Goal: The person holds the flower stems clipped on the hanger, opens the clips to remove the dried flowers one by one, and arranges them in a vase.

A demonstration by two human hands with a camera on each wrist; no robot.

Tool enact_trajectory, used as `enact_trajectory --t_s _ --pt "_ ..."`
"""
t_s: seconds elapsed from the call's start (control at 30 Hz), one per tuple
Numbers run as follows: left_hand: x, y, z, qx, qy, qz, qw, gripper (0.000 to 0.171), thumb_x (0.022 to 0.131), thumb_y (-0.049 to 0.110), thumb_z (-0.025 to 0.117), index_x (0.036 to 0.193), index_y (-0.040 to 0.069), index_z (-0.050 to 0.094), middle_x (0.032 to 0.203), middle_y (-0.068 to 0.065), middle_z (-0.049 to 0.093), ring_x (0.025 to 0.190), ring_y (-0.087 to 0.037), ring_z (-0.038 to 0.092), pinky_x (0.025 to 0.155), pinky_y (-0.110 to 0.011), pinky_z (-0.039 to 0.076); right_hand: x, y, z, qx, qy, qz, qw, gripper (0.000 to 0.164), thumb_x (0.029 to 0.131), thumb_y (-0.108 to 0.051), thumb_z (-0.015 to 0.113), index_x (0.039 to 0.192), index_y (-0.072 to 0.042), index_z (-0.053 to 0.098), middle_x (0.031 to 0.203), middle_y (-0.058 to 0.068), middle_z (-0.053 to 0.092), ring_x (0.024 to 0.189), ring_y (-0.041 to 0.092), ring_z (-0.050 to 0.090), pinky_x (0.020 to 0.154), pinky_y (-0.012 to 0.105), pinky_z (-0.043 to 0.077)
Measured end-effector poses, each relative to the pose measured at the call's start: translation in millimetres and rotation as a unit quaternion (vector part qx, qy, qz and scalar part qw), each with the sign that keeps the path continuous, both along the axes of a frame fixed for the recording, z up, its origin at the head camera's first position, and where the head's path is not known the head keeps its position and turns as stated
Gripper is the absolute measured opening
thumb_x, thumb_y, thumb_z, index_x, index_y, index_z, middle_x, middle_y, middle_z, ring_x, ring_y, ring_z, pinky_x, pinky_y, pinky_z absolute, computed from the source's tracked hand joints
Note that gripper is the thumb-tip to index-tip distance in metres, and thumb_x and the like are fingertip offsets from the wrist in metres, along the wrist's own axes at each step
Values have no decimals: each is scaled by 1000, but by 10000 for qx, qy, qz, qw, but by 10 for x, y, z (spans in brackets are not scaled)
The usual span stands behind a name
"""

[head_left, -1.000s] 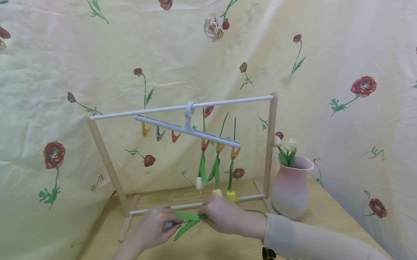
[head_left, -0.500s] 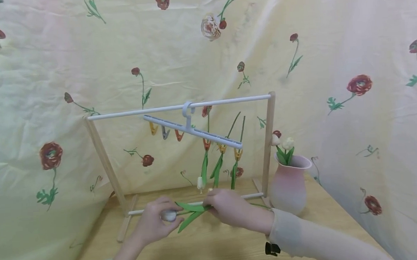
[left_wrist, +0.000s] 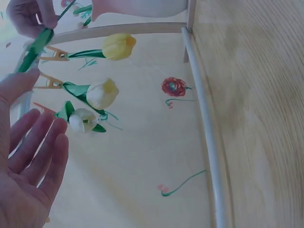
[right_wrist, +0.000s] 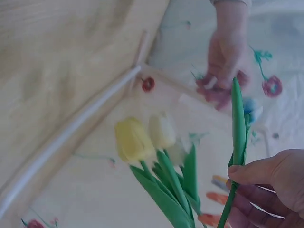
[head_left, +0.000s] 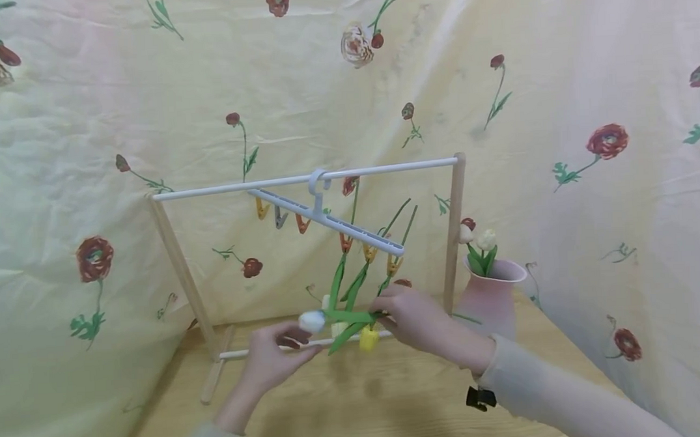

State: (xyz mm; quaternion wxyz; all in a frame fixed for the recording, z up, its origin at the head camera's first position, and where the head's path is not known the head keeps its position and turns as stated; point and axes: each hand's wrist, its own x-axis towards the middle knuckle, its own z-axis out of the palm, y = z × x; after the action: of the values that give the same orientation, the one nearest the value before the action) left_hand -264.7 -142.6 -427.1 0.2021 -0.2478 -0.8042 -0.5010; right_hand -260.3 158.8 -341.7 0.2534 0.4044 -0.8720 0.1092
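My right hand [head_left: 421,319] pinches the green stem of a pale blue-and-white tulip [head_left: 312,322] between thumb and fingers, as the right wrist view shows. The tulip lies nearly level in front of the rack, its head pointing left. Beside that head is my left hand [head_left: 276,358], palm showing and fingers loosely spread in the left wrist view, with nothing held. Behind, a yellow tulip [left_wrist: 118,46] and two white tulips, one cream-white tulip [left_wrist: 103,93] among them, hang head down from clips on a tilted pale blue hanger [head_left: 356,230].
The hanger hooks over the white top rod [head_left: 237,186] of a wooden-post rack. Its left half carries a yellow clip [head_left: 262,209], a grey clip [head_left: 280,216] and an orange clip [head_left: 302,224]. A pink-and-white vase [head_left: 485,304] with white tulips stands right, on the wooden table [head_left: 346,401].
My right hand has moved up and right with the tulip. My left hand has let go of the tulip's head, and its fingers have loosened. The hanger has swung slightly.
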Motion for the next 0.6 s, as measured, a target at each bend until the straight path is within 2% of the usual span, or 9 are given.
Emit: enact_trajectory --t_s 0.2,0.3,0.33,0.47,0.5,0.6 --pt "-147 122 -20 407 -233 705 9964 20 83 6 89 102 11 82 96 -4 83 84 -16 77 77 -33 66 -96 271 264 -846 297 -125 9959 19 83 2 85 99 -7 80 91 5 78 80 17 74 70 28 63" --pt "-246 194 -36 592 -218 793 9949 21 85 4 87 105 8 81 100 -8 83 88 -22 78 80 -37 66 -131 436 446 -1428 639 -232 9874 22 81 6 85 100 -4 79 90 9 79 75 19 75 66 28 64" --pt "-278 219 -39 641 -212 789 9946 22 85 4 87 106 7 81 102 -9 83 89 -25 78 81 -39 67 -141 490 507 -1629 742 -265 9835 23 81 8 85 101 -2 79 91 11 80 74 20 76 65 27 64" --pt "-401 308 -61 758 -282 861 9930 25 87 11 87 111 5 80 109 -12 82 96 -30 77 86 -46 66 -196 696 701 -2259 1170 -497 9658 27 82 13 82 106 1 78 94 15 81 73 22 75 69 11 58" --pt "-429 324 -70 772 -302 913 9924 26 88 13 87 112 5 80 112 -12 81 98 -31 77 87 -48 65 -211 740 738 -2399 1286 -562 9606 28 82 12 82 107 1 78 95 16 81 73 20 75 70 7 55" --pt "-500 364 -97 823 -366 1116 9897 35 88 18 87 119 5 78 120 -14 80 105 -32 75 92 -51 64 -255 854 837 -2795 1632 -730 9434 27 84 10 82 109 1 80 98 17 82 78 -3 71 72 -2 48"
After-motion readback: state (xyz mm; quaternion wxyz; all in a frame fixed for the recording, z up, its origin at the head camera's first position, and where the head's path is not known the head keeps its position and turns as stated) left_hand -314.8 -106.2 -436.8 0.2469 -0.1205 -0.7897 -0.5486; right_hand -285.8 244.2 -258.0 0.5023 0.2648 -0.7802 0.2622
